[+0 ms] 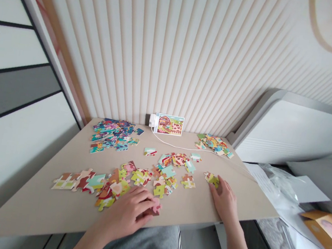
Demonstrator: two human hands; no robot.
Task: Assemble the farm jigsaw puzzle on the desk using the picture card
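My left hand [130,211] is near the table's front edge, its fingers curled over a pink and brown jigsaw piece [156,207]. Further right, my right hand [226,199] grips the edge of a green and brown jigsaw piece [212,179] between thumb and fingers, low on the tabletop. A heap of loose jigsaw pieces [119,187] lies just beyond my left hand. Left of that heap, a few pieces [66,181] form a short row. Between my hands lie more pieces [168,171], with a single brown and cream piece [188,181] nearer my right hand.
A farm picture card [170,125] leans on the ribbed wall by a white charger [152,120], whose cable [175,146] crosses the table [36,205]. Blue pieces [116,132] are piled at back left, yellow ones [217,144] at back right. A bed with papers [313,191] adjoins the right side.
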